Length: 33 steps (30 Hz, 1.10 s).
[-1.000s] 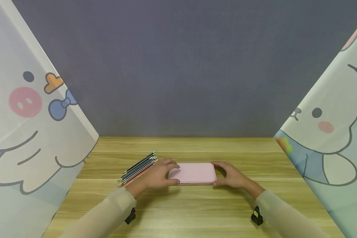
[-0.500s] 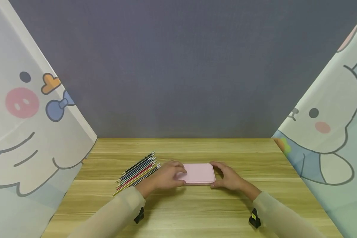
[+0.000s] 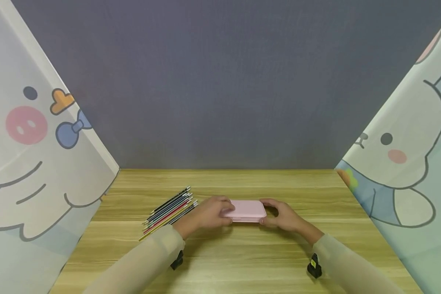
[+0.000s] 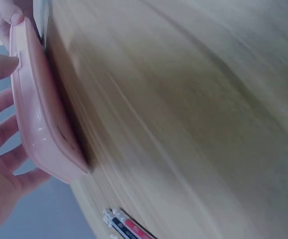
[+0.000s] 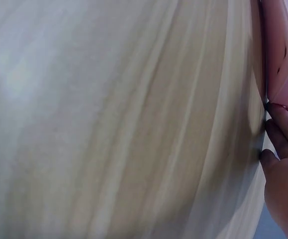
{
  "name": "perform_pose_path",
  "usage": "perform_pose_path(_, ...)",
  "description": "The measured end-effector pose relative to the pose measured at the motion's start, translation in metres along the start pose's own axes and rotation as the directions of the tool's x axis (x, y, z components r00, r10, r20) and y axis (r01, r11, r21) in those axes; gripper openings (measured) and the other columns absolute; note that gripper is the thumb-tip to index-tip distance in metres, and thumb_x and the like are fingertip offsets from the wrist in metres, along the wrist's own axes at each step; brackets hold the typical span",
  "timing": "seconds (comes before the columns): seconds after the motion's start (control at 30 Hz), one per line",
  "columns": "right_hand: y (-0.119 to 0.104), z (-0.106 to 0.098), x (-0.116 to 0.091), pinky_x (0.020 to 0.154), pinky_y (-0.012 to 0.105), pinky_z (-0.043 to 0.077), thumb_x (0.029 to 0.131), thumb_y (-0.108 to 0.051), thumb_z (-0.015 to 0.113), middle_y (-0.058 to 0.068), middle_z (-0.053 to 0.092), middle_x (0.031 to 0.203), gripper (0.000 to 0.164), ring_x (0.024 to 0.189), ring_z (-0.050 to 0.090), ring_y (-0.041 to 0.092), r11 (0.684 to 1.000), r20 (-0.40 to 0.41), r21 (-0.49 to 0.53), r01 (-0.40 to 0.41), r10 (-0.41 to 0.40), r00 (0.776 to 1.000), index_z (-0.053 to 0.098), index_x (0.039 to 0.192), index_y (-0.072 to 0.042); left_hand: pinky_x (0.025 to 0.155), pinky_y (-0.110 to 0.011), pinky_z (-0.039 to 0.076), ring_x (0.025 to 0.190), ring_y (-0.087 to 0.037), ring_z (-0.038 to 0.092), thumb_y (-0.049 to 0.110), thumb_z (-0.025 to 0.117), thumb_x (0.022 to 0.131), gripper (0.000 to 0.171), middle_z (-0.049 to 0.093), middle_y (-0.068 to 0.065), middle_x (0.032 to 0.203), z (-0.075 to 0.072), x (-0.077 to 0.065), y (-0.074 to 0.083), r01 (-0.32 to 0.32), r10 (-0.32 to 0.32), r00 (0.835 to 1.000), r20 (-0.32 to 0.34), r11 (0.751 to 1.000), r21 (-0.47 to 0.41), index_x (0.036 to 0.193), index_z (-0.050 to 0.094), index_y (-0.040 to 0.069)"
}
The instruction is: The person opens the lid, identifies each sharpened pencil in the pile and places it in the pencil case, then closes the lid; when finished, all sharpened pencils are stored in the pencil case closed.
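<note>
A pink pencil case [image 3: 248, 207] with rounded corners lies closed near the middle of the table, its front side facing me. At its left end is my left hand [image 3: 213, 212], the thumb on the front side and the other fingers over the top and far side. The left wrist view shows that thumb [image 4: 5, 67] right at a small tab on the case's side. My right hand [image 3: 283, 216] holds the right end, thumb in front and fingers behind. Part of the lid is hidden under my left fingers.
Several pencils [image 3: 169, 212] with dark, red and yellow barrels lie in a slanted row left of the case, partly behind my left wrist. The wooden table [image 3: 242, 261] meets a grey panel [image 3: 228, 90] at the back. Cartoon-printed walls [image 3: 404, 163] flank both sides.
My left hand has moved right along the case, uncovering more pencils. The case now shows more of its front side, and the right hand keeps its hold on the right end.
</note>
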State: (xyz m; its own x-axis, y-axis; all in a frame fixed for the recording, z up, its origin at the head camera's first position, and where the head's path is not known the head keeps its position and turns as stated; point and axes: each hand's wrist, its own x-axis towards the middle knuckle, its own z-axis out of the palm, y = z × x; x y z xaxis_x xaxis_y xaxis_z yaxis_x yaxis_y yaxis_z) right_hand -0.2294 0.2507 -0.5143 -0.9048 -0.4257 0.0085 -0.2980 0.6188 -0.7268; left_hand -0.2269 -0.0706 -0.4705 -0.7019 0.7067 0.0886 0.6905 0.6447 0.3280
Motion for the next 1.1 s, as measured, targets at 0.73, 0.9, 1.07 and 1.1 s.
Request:
perform_pose_path(0.73, 0.000, -0.009, 0.007, 0.101, 0.049, 0.050, 0.089, -0.037, 0.079, 0.014, 0.066, 0.134, 0.064, 0.122, 0.062, 0.032, 0.998, 0.059, 0.039, 0.057, -0.059, 0.996, 0.060, 0.140, -0.002, 0.065, -0.026, 0.045, 0.071, -0.007, 0.051, 0.032, 0.073, 0.084, 0.020, 0.066, 0.010, 0.088, -0.007, 0.018, 0.026, -0.026, 0.020, 0.999, 0.028, 0.965, 0.260, 0.102, 0.072, 0.023)
perform_pose_path(0.9, -0.002, -0.010, 0.008, 0.098, 0.045, 0.051, 0.089, -0.038, 0.079, 0.014, 0.068, 0.131, 0.065, 0.119, 0.064, 0.030, 0.999, 0.088, 0.032, 0.039, -0.041, 0.995, 0.060, 0.139, -0.002, 0.063, -0.026, 0.045, 0.067, -0.006, 0.049, 0.030, 0.074, 0.084, 0.014, 0.060, 0.012, 0.078, -0.008, 0.021, 0.031, -0.090, 0.072, 0.995, 0.066, 0.938, 0.335, 0.091, 0.065, 0.022)
perform_pose_path(1.07, -0.004, -0.010, 0.008, 0.097, 0.044, 0.052, 0.089, -0.038, 0.079, 0.014, 0.068, 0.132, 0.064, 0.119, 0.064, 0.029, 0.999, 0.096, 0.040, 0.025, -0.028, 0.995, 0.061, 0.139, -0.003, 0.067, -0.027, 0.052, 0.068, -0.007, 0.057, 0.030, 0.073, 0.087, 0.014, 0.065, 0.009, 0.078, -0.006, 0.022, 0.036, -0.149, 0.111, 0.988, 0.111, 0.891, 0.429, 0.094, 0.065, 0.021)
perform_pose_path(1.1, -0.004, -0.010, 0.008, 0.096, 0.043, 0.052, 0.089, -0.039, 0.079, 0.013, 0.068, 0.132, 0.064, 0.119, 0.064, 0.029, 0.999, 0.097, 0.042, 0.023, -0.027, 0.995, 0.061, 0.139, -0.004, 0.067, -0.027, 0.053, 0.069, -0.007, 0.059, 0.030, 0.073, 0.087, 0.015, 0.066, 0.009, 0.079, -0.006, 0.022, 0.037, -0.156, 0.112, 0.986, 0.124, 0.878, 0.452, 0.096, 0.065, 0.021)
